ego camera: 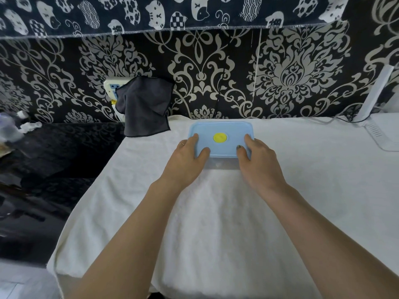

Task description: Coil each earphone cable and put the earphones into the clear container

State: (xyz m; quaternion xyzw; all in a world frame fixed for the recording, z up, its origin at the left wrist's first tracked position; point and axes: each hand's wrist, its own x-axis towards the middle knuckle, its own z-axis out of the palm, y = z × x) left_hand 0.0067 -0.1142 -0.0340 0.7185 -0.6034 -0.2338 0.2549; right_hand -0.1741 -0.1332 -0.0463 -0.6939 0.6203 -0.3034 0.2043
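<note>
A clear container point(222, 164) with a light blue lid point(220, 129) and a yellow round valve point(220, 137) sits on the white towel near the far edge. My left hand point(186, 160) grips its left end, thumb on the lid's front corner and fingers over the left side. My right hand point(258, 159) grips the right end the same way. The lid lies on the container. No earphones are visible; the container's inside is hidden by the lid and my hands.
A white towel point(216, 223) covers the table. A dark grey cloth point(144, 106) hangs at the back left over a wall socket point(111, 88). A white device point(382, 134) with cables stands at the far right. Dark clutter lies left of the table.
</note>
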